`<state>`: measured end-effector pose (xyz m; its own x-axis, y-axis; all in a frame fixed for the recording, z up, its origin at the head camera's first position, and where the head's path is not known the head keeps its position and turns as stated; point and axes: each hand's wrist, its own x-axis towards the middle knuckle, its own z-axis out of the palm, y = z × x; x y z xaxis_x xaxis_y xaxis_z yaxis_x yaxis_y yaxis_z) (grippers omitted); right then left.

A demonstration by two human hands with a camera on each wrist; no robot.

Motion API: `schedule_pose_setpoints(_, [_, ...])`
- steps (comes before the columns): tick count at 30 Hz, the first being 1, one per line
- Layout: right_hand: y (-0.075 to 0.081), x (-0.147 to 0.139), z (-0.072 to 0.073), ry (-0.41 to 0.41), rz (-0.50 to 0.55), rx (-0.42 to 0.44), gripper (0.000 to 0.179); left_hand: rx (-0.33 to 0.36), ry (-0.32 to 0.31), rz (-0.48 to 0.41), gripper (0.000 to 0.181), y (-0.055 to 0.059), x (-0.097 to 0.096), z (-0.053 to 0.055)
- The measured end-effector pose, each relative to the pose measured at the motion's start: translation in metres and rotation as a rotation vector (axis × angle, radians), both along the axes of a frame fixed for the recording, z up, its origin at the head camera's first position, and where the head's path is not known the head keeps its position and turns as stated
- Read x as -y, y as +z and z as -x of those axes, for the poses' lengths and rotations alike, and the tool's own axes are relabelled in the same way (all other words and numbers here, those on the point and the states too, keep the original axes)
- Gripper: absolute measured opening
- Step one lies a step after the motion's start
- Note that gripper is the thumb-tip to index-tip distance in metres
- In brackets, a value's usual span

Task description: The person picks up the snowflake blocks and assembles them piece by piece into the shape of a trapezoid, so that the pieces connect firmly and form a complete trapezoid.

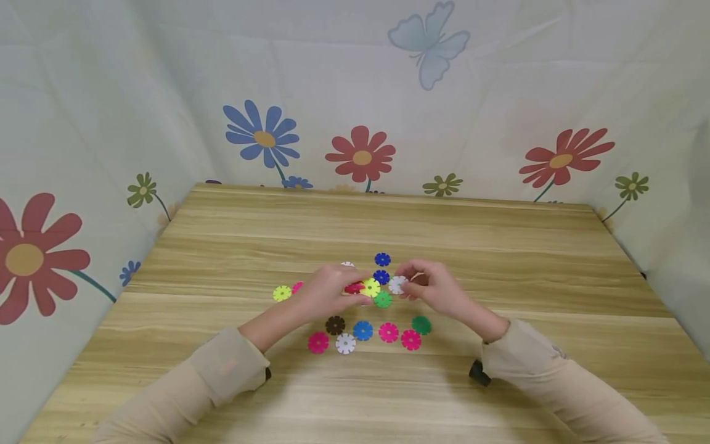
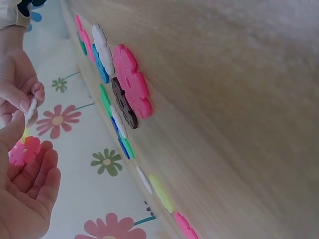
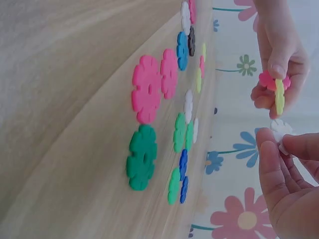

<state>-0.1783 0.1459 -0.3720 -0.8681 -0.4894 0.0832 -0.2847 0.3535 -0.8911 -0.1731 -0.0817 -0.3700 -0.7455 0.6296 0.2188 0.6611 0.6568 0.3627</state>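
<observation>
My left hand (image 1: 328,291) holds a pink snowflake disc (image 3: 269,79) joined at an angle to a yellow snowflake disc (image 1: 370,287), thumb on one side and fingers on the other. Between the thumb and fingers of my right hand (image 1: 439,288) is a white snowflake disc (image 1: 397,284). In the right wrist view this white disc (image 3: 281,127) is near the yellow one, with a small gap between them. Both hands are above the table, over loose discs. In the left wrist view the pink disc (image 2: 25,151) lies across the palm side of my left fingers.
On the wooden table (image 1: 499,246) lie several loose discs. Nearest me are pink (image 1: 318,342), white (image 1: 346,343), brown (image 1: 335,325), light blue (image 1: 363,330) and dark green (image 1: 421,325) ones. Farther back are dark blue discs (image 1: 382,259). A flowered curtain (image 1: 310,74) surrounds the table.
</observation>
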Motion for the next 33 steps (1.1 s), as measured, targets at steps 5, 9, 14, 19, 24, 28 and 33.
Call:
schedule_pose_setpoints(5, [0.001, 0.006, -0.004, 0.003, -0.003, -0.022, 0.018, 0.026, -0.002, -0.011, 0.046, 0.000, -0.002, 0.000])
schedule_pose_setpoints(9, [0.001, 0.009, -0.006, 0.003, 0.005, -0.058, 0.016, 0.028, -0.012, -0.013, 0.047, 0.001, -0.003, 0.000])
schedule_pose_setpoints(14, [0.000, 0.011, -0.008, 0.005, 0.013, -0.103, 0.015, 0.026, -0.025, -0.007, 0.048, 0.001, -0.003, 0.001])
schedule_pose_setpoints(19, [-0.001, 0.013, -0.010, 0.006, 0.014, -0.131, 0.015, 0.046, -0.029, -0.009, 0.047, 0.001, -0.004, 0.000])
schedule_pose_setpoints(24, [-0.001, 0.014, -0.011, 0.009, 0.022, -0.161, 0.015, 0.072, -0.028, -0.007, 0.046, 0.003, -0.004, -0.001])
schedule_pose_setpoints(28, [-0.001, 0.014, -0.012, 0.017, 0.037, -0.176, 0.013, 0.089, -0.038, 0.002, 0.046, 0.004, -0.004, -0.001])
schedule_pose_setpoints(33, [-0.001, 0.016, -0.015, 0.034, 0.067, -0.192, 0.011, 0.122, -0.071, -0.027, 0.042, 0.006, -0.002, -0.001])
